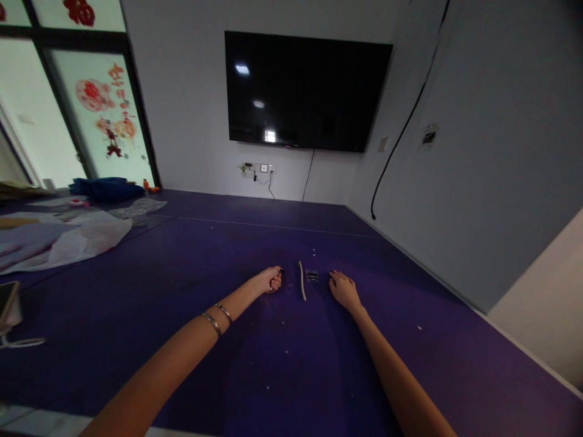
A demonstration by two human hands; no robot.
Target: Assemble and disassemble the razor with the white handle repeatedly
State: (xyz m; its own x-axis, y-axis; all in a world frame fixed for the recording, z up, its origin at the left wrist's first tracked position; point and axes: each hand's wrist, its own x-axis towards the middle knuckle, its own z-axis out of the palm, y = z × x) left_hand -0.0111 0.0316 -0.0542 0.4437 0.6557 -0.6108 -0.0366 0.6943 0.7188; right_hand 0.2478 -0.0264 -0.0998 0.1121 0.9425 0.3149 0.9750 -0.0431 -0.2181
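Observation:
My left hand (271, 280) is closed in a fist over the purple table (218, 364). A small dark object (281, 271) pokes out at its fingertips; most of it is hidden, so I cannot make out its kind. Between my hands lies a pale, slightly curved thin strip (302, 283), roughly lengthwise to me. Just right of the strip sits a small flat dark piece (312, 275) with a clear, shiny edge. My right hand (345, 289) rests palm down on the table to the right of that piece, fingers loosely stretched and apart from it.
White plastic sheeting (91, 243) and a blue cloth bundle (107, 189) lie at the far left. A phone-like object (9, 303) with a cord stands at the left edge. Tiny white bits dot the surface. A black cable (403, 130) hangs along the right wall; a television (307, 91) hangs ahead.

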